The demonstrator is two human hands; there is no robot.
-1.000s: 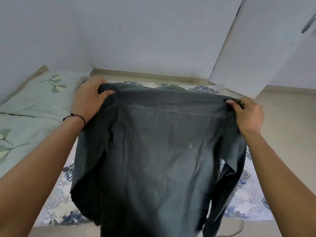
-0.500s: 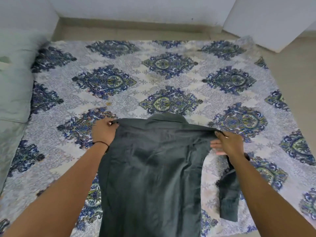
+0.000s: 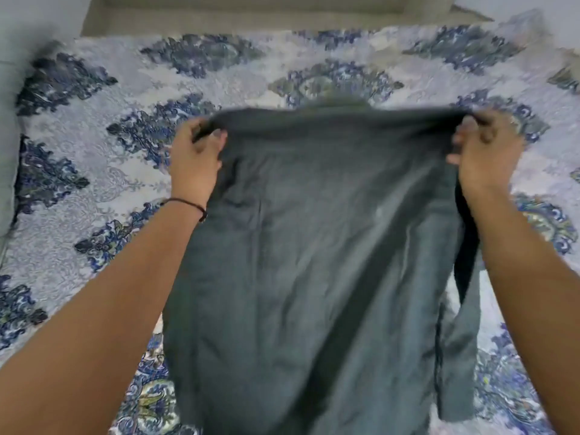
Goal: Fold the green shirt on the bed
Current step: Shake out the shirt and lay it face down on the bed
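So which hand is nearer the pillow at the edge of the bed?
Left. The left hand grips the green shirt at its shoulder on the side toward the pillow; the right hand grips the opposite shoulder, farther across the bed.

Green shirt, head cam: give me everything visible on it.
The green shirt is dark grey-green, thin woven-looking cloth with soft creases, seemingly back side up. The collar shows at the far top edge. The left hand and right hand each pinch a shoulder, stretching the top edge taut. The body runs toward the camera, out of the picture at the bottom, over the patterned bedspread. One sleeve trails beside the right forearm. Blur hides fine detail; whether it lies flat is unclear.
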